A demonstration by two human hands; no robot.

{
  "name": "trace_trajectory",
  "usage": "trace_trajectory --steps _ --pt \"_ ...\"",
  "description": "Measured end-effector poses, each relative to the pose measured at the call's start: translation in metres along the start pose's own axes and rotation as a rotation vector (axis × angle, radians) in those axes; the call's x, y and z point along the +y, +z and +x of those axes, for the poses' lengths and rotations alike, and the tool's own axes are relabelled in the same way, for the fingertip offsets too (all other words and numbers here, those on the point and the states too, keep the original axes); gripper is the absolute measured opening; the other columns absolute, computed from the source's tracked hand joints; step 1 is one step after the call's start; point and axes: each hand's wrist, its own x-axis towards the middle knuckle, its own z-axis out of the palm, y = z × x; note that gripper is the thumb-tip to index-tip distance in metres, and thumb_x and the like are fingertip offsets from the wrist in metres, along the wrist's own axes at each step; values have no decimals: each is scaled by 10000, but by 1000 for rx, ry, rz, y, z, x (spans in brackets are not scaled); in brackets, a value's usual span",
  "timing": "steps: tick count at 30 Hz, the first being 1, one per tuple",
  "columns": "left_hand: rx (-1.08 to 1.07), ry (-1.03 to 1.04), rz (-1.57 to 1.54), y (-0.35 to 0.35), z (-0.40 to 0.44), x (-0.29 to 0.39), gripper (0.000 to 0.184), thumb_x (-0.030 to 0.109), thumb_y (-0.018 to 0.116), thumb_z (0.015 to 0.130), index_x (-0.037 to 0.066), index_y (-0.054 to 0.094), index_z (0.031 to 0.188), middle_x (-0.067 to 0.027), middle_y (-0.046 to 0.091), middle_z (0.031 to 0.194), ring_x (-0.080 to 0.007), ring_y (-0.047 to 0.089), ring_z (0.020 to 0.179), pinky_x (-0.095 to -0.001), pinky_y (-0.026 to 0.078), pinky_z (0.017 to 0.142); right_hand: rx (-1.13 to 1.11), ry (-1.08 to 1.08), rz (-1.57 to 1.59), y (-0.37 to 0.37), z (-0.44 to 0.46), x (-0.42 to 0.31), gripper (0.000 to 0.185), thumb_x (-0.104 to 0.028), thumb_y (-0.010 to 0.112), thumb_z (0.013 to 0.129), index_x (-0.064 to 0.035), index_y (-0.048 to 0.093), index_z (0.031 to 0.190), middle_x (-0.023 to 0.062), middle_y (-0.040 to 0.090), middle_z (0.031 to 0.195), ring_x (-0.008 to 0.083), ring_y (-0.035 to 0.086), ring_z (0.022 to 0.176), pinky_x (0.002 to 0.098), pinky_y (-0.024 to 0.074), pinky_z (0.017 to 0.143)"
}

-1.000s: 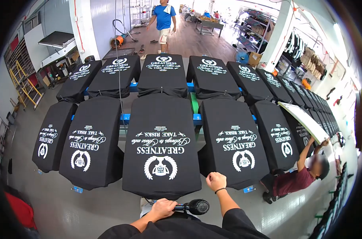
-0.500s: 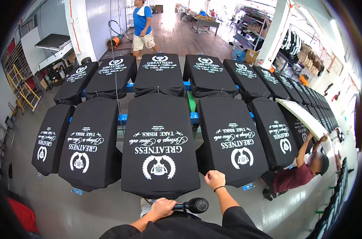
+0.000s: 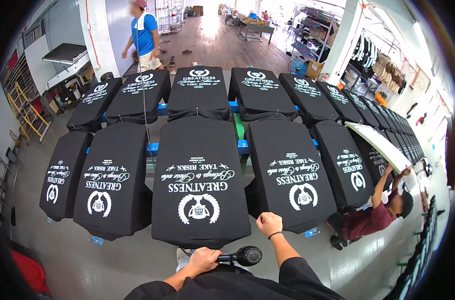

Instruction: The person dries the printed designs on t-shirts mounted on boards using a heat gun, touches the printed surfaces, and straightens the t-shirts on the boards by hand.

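My left hand [image 3: 203,260] is wrapped round the handle of a black tool with a round head [image 3: 249,256], low in the view and in front of my body. At the right front corner of the middle black shirt [image 3: 197,145], my right hand [image 3: 269,224] is closed in a fist, with a dark band at its wrist; whatever it holds, if anything, is hidden. The middle shirt lies stretched over a board, its white wreath and lettering upside down from here. Another printed black shirt [image 3: 282,145] lies just right of it, beyond my right hand.
More printed black shirts [image 3: 107,150] lie in two rows joined by blue rails. A co-worker in maroon [image 3: 370,220] holds a white-edged frame [image 3: 380,145] at the right. Another person in blue [image 3: 146,35] is beyond the rows. A thin cable [image 3: 144,100] hangs at centre left.
The person in blue has moved left behind the far row. The view has shifted slightly. My hands and the black tool keep nearly the same positions.
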Motion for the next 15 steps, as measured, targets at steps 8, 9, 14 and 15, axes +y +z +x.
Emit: trace_trajectory --steps 8,9,14,15 --pt "37 -13 -43 -2 1 1 222 157 706 681 138 657 897 -24 646 660 -223 659 638 -347 520 649 -9 0 -11 0 -1 -1 181 -128 703 716 -126 560 605 8 561 573 219 598 560 362 473 508" --pt "37 -14 -43 0 0 0 222 157 706 681 138 657 897 -24 646 660 -223 659 638 -347 520 649 -12 0 -10 0 -1 -1 182 -129 703 716 -126 559 605 8 562 574 220 598 561 361 474 512" --pt "-20 -22 -42 -3 0 1 244 165 705 680 133 646 915 -21 661 704 -223 671 673 -356 526 676 -9 -8 -34 1 -1 -1 180 -131 701 718 -128 561 605 6 564 577 219 603 571 359 477 519" --pt "-19 -25 -42 -2 -1 0 244 165 705 680 133 646 915 -21 661 704 -223 671 673 -356 526 676 -10 -5 -37 1 -1 -1 181 -134 701 719 -129 561 605 5 564 577 219 603 572 361 477 520"
